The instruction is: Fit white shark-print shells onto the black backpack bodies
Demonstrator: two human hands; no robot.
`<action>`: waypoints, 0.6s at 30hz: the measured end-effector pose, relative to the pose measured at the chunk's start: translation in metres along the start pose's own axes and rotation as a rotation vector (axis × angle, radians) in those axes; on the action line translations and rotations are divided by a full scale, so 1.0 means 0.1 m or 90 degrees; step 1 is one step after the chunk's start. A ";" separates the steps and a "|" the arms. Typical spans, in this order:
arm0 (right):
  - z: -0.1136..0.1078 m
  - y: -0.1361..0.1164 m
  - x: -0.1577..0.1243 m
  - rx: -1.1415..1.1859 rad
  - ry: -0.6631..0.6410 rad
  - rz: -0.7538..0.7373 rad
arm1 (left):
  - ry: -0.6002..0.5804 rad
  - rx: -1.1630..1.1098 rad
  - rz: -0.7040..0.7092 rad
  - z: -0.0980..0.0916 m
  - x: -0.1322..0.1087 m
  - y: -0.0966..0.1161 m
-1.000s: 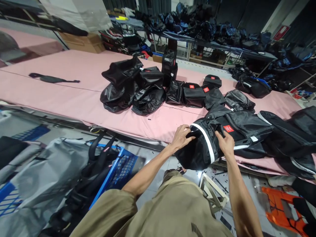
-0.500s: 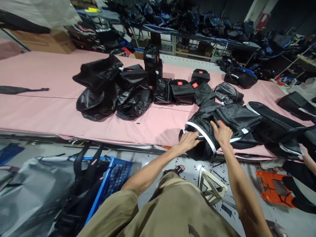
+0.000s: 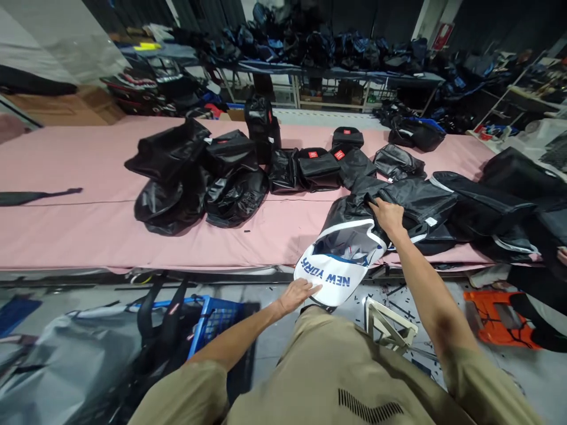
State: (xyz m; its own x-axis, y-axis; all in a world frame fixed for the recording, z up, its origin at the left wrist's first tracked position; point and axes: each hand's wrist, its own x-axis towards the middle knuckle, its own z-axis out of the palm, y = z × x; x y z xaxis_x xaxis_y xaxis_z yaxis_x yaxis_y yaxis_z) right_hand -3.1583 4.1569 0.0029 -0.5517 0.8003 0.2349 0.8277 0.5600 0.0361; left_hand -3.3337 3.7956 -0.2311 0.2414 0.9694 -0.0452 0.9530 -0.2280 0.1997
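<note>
A black bag with a white reflective stripe lies at the near edge of the pink table. Out of its open mouth comes a white stuffing bag printed "NEW YORK" in blue. My left hand grips the lower edge of that white bag, below the table edge. My right hand presses down on top of the black bag, holding it on the table.
Several more black bags are piled mid-table, others lie to the right. A blue crate with black straps sits on the floor at left. A white stool and an orange one stand by my knees. Shelves of bags line the back.
My left hand has pulled the white "NEW YORK" bag out of the black bag and down toward me. My right hand stayed on top of the black bag.
</note>
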 end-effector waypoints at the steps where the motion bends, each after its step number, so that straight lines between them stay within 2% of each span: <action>1: -0.02 -0.02 0.01 0.003 0.004 -0.004 | 0.004 -0.002 -0.014 0.01 0.02 0.02; 4: -0.08 -0.15 -0.03 0.021 0.070 -0.059 | -0.002 0.013 -0.048 -0.07 0.15 0.12; 7: -0.18 -0.31 -0.18 0.010 0.158 -0.119 | -0.041 0.028 -0.058 -0.27 0.32 0.27; 10: -0.27 -0.46 -0.39 -0.004 0.135 -0.129 | -0.023 -0.025 0.009 -0.59 0.59 0.34; 12: -0.30 -0.56 -0.56 0.019 0.099 -0.119 | 0.028 -0.051 0.038 -0.85 0.88 0.30; 13: -0.30 -0.60 -0.64 0.035 0.093 -0.114 | 0.026 -0.055 0.030 -0.98 1.05 0.26; 16: -0.23 -0.66 -0.92 0.073 0.094 -0.130 | -0.102 -0.054 -0.040 -1.23 1.58 0.15; 18: -0.14 -0.64 -1.12 0.086 0.093 -0.157 | -0.172 -0.052 -0.059 -1.24 1.83 0.15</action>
State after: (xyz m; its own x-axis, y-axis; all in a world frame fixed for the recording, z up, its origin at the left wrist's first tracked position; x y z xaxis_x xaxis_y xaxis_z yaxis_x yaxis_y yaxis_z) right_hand -3.1476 4.0283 -0.0119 -0.7059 0.6024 0.3726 0.6439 0.7649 -0.0168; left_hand -3.2978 3.9814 -0.1154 0.2040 0.9240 -0.3234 0.9580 -0.1204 0.2603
